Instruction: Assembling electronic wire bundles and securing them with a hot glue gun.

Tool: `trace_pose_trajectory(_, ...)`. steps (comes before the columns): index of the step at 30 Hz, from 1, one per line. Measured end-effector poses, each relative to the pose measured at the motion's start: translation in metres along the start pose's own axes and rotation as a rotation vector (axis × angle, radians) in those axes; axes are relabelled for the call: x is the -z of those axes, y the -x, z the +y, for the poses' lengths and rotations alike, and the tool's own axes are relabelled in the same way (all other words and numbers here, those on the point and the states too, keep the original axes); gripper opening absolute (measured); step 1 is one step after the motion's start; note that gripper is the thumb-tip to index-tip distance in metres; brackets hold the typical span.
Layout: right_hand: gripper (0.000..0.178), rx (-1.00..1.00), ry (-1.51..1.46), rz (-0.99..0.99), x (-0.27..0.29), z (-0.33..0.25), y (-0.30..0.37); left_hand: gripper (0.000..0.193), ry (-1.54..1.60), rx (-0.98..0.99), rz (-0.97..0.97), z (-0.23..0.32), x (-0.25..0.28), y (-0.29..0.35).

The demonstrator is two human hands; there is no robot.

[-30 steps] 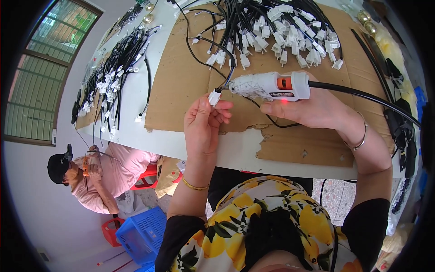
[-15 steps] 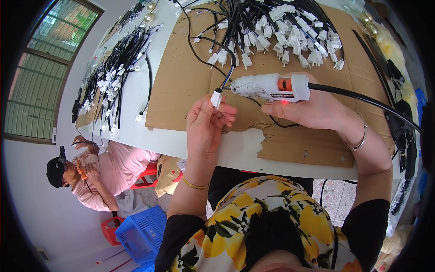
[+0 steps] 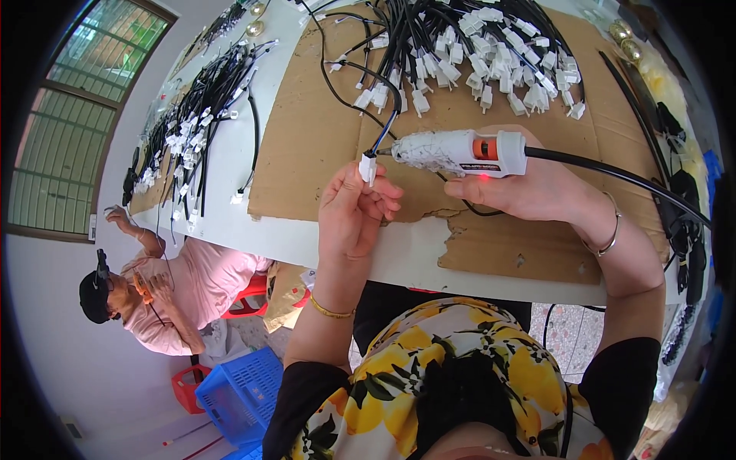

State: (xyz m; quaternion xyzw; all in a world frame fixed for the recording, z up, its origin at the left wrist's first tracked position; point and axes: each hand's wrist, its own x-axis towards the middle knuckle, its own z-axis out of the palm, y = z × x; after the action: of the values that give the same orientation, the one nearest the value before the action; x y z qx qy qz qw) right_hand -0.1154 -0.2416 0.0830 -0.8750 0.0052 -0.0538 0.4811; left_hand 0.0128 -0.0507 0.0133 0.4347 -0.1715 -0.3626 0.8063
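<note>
Between the thumb and fingers of my left hand point(image 3: 357, 205) is a white plastic connector point(image 3: 368, 170), held upright. Dark and blue wires point(image 3: 383, 135) come out of its top end and run up to a black cable. My right hand point(image 3: 514, 184) is wrapped round a white hot glue gun point(image 3: 452, 152) with an orange part and a red light. The gun's metal nozzle point(image 3: 385, 151) points left, right at the wire end of the connector; whether it touches I cannot tell. A thick black cord point(image 3: 613, 165) runs from the gun's back to the right.
A large pile of black cables with white connectors point(image 3: 491, 61) lies on brown cardboard point(image 3: 307, 153) ahead. Another cable bundle point(image 3: 192, 126) is on the white table at left. A co-worker in pink point(image 3: 203, 287) sits at left with an orange tool. A blue crate point(image 3: 241, 391) stands below.
My hands, the connector and the glue gun have hardly moved. At left, the co-worker's one hand has gone up and outward, away from the head.
</note>
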Motion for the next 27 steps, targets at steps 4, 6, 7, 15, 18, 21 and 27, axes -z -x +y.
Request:
trace_pose_trajectory(4,0.031,-0.05,-0.054,-0.008,0.0,-0.001,0.0,0.029,0.031,0.024,-0.003,0.001,-0.001,0.001)
trace_pose_trajectory(6,0.032,-0.061,-0.05,-0.023,0.001,-0.003,-0.001,0.029,0.011,0.017,-0.003,0.0,0.0,0.0)
trace_pose_trajectory(7,0.032,-0.082,-0.048,-0.037,0.001,-0.004,-0.001,0.029,0.01,0.017,-0.003,0.001,0.0,0.0)
trace_pose_trajectory(15,0.025,-0.1,-0.038,-0.014,0.0,-0.007,0.0,0.03,0.028,0.056,-0.036,0.0,0.002,0.001)
trace_pose_trajectory(18,0.026,-0.082,-0.021,-0.012,0.0,-0.006,0.0,0.03,0.034,0.045,-0.039,0.0,0.001,0.001)
trace_pose_trajectory(21,0.026,-0.17,-0.191,-0.048,0.0,-0.003,-0.001,0.03,0.064,0.053,-0.04,0.001,0.0,0.002)
trace_pose_trajectory(27,0.038,-0.161,-0.198,-0.081,0.0,-0.001,0.001,0.031,0.076,0.055,-0.046,0.0,0.002,0.002)
